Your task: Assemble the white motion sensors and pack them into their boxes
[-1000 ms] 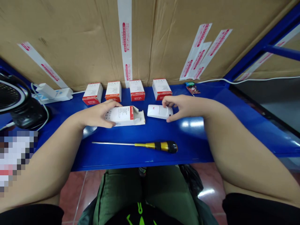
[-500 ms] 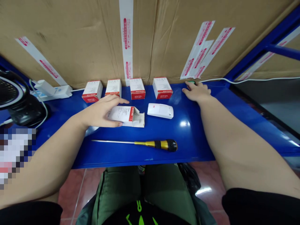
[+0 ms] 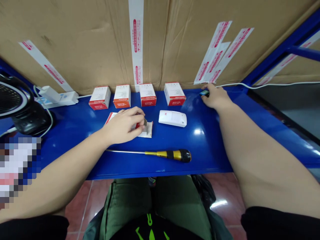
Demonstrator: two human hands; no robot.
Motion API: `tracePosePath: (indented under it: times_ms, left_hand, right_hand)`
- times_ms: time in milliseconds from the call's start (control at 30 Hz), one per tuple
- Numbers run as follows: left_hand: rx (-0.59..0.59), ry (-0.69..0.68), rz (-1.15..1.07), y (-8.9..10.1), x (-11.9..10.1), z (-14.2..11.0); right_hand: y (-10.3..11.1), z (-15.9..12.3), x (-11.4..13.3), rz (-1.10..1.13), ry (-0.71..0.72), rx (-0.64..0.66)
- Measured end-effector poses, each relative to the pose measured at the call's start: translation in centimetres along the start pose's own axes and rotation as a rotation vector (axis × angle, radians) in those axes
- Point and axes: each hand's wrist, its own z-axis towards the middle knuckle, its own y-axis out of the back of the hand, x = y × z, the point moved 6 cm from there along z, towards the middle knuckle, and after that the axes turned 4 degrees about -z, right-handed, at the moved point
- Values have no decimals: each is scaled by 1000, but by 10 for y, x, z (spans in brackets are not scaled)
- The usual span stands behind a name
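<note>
Left hand (image 3: 123, 126) at open carton (image 3: 148, 130), right hand (image 3: 216, 95) at green item (image 3: 204, 92)

Left hand lies over the carton, covering most of it; fingertips are bent at its open end, where a flap extends toward the right. State of left grip: cannot tell whether it is clamped on anything. Right hand is at the rear of the blue worktop (image 3: 205, 146); thumb and fingers stand either side of the green item, which they partly hide. Whether the right grip is clamped on it cannot be told.

White device (image 3: 172, 118) lies flat between the hands, just right of the carton, touched by neither. Screwdriver (image 3: 172, 154) lies in front, handle to the right, shaft end hidden by the left forearm. Four red-and-white boxes (image 3: 148, 95) stand in a row behind, apart from one another. Fan (image 3: 30, 116) and power strip (image 3: 60, 99) occupy the left end
</note>
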Motion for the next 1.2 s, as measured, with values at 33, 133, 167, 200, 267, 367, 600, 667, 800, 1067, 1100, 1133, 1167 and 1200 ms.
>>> tracePosePath:
  times_ms: [33, 133, 167, 200, 267, 367, 600, 667, 800, 1067, 1100, 1133, 1167, 1200]
  left_hand:
    - [4, 1, 0, 0, 0, 0]
    - [44, 4, 29, 0, 0, -2]
    - [62, 8, 46, 1, 0, -3]
    - [80, 16, 66, 1, 0, -3]
    - [111, 43, 104, 3, 1, -5]
    - [152, 90, 127, 4, 5, -6]
    - [186, 88, 86, 4, 16, -9]
    - [165, 83, 68, 5, 20, -10]
    - [110, 55, 43, 8, 29, -10]
    - [76, 80, 52, 11, 37, -8]
    - [72, 98, 60, 12, 37, -8]
    - [72, 115, 71, 13, 38, -8]
    - [74, 130, 87, 14, 39, -8]
    - [78, 142, 107, 15, 40, -9]
  right_hand:
    - [7, -4, -1, -12, -118, -58]
    - [19, -16, 13, -2, -241, -88]
    - [22, -19, 19, 12, -240, -78]
    - [25, -22, 24, 29, -241, -76]
    - [33, -27, 29, 73, -263, -99]
    - [45, -33, 35, 126, -293, -152]
    - [73, -52, 65, 332, -269, -224]
    - [75, -56, 81, 392, -141, -163]
    - [57, -64, 123, 492, 225, 94]
    - [31, -100, 197, 435, 771, 183]
    - [28, -106, 204, 431, 821, 203]
    - [24, -111, 210, 416, 866, 224]
    - [20, -116, 216, 389, 902, 241]
    - [16, -120, 220, 354, 929, 250]
